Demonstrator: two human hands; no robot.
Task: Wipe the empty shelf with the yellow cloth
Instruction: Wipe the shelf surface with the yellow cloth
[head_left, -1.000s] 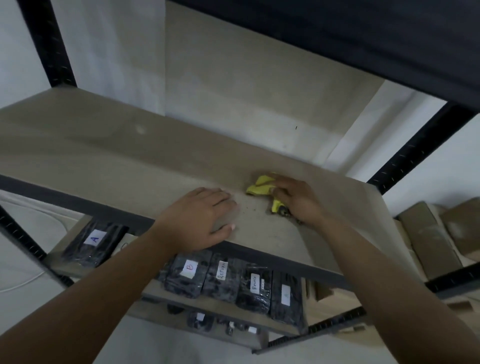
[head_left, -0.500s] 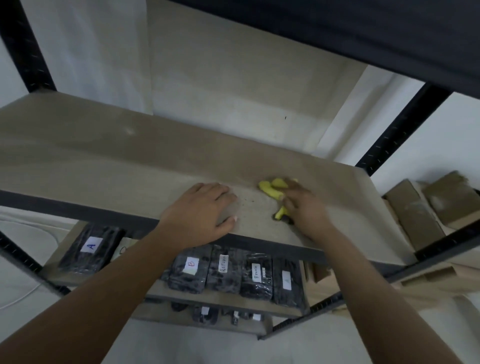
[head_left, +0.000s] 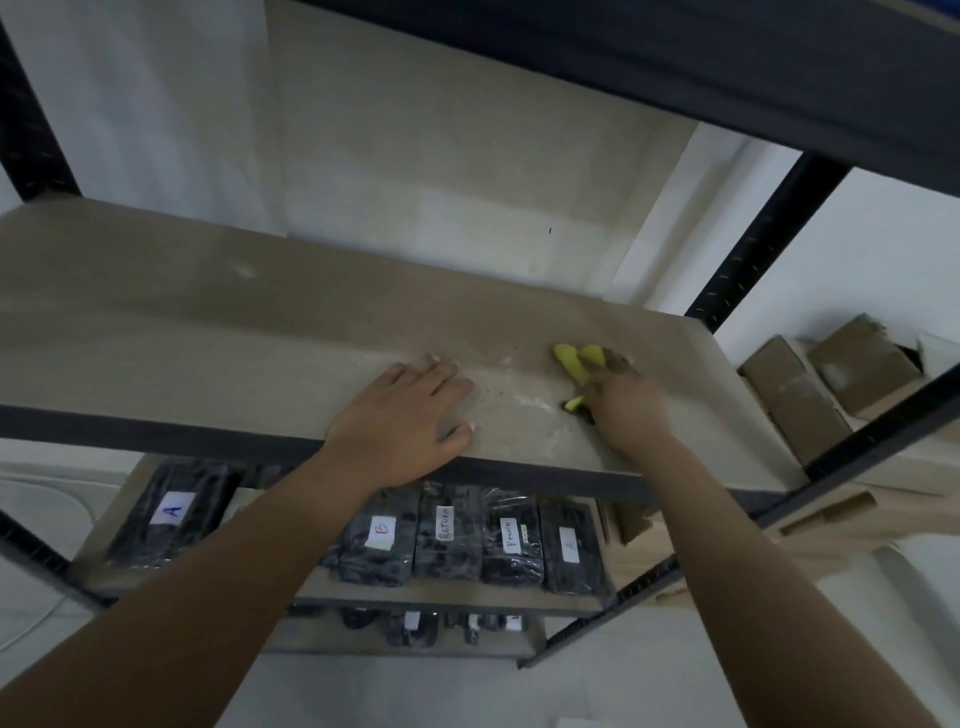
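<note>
The empty shelf (head_left: 208, 332) is a dusty beige board in a black metal rack. Dust streaks and dark specks mark it between my hands. My right hand (head_left: 626, 402) presses a crumpled yellow cloth (head_left: 574, 361) flat onto the board near its right end; most of the cloth is hidden under my fingers. My left hand (head_left: 402, 421) lies palm down on the board near its front edge, fingers spread, holding nothing, a hand's width left of the cloth.
Black rack posts (head_left: 748, 249) rise at the back right and left. The shelf below holds several black wrapped packs with white labels (head_left: 452, 535). Cardboard boxes (head_left: 810, 395) sit to the right of the rack. A dark shelf (head_left: 675, 57) hangs overhead.
My right hand has slid the yellow cloth a little to the right and away along the board. My left hand has stayed planted in the same place.
</note>
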